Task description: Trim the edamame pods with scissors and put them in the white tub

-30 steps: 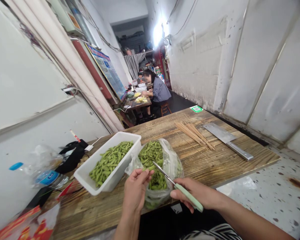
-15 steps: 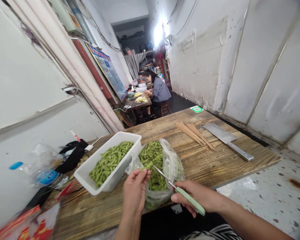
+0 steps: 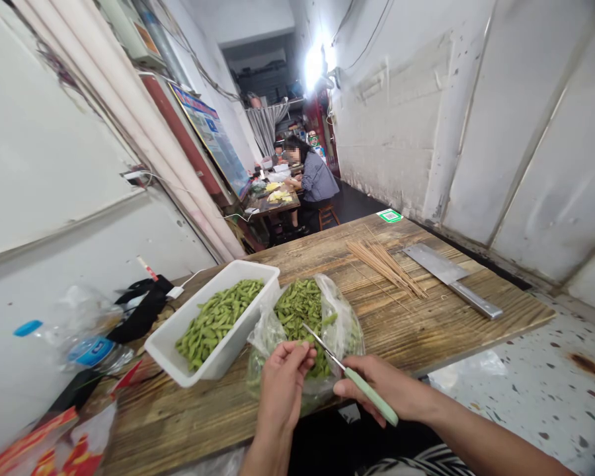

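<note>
A person's right hand [image 3: 389, 383] grips green-handled scissors [image 3: 371, 395]; the left hand [image 3: 283, 373] pinches a green pod [image 3: 305, 342] (mostly hidden), fingertips [image 3: 310, 355] best kept clear of the blades [image 3: 322, 342], over an open bag [image 3: 336, 301] of pods [image 3: 297, 307] on a wooden bench [image 3: 188, 423]; skewers [image 3: 384, 266] lie beyond

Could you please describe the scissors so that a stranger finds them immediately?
On the wooden table, find the open clear plastic bag of green pods. At its lower right, the person's right hand holds the scissors, pointing over the pods. Their pale green handle sets them apart from the cleaver farther right, which has a metal handle.
</note>
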A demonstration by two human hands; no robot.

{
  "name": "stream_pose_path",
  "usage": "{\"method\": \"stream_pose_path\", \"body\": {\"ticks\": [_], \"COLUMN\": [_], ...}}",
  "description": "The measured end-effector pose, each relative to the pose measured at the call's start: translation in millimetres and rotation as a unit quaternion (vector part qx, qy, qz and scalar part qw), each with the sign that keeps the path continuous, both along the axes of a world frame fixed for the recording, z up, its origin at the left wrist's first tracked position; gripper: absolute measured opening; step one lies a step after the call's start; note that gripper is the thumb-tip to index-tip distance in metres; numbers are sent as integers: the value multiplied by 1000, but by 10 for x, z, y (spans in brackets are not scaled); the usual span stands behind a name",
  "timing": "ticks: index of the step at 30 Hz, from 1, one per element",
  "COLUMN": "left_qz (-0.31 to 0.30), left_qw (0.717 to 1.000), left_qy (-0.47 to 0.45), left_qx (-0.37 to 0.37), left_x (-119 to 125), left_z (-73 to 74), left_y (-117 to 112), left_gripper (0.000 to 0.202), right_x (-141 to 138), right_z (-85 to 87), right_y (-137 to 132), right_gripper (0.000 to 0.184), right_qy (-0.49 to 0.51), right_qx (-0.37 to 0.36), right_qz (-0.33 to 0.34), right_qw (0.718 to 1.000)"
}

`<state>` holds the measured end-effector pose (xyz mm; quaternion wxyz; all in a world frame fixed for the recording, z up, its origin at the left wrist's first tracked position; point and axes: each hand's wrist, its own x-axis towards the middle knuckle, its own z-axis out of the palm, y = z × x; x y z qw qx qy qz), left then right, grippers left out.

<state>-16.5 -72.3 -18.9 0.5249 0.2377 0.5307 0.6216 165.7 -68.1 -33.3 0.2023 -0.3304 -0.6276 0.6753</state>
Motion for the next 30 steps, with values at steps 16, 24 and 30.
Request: {"method": "stream_pose_path", "body": {"ticks": [16,24,30], "left_qz": [-69,-76,-75], "left_qw": [976,977,978], "left_qy": [205,198,195], "left_qx": [-14,-10,-21], "left_x": [-64,-69,-22], "left_z": [40,66,99], "left_y": [-24,-45,-62], "left_gripper": [37,41,46], "right_x": [133,153,135], "right_z": [177,155,187], "right_y": [12,17,22], "right_gripper": [34,38,39], "right_qy": [-35,-59,-61], "right_qx": [68,133,119], "right_qz": [15,9,17], "right_qw": [997,989,991]}}
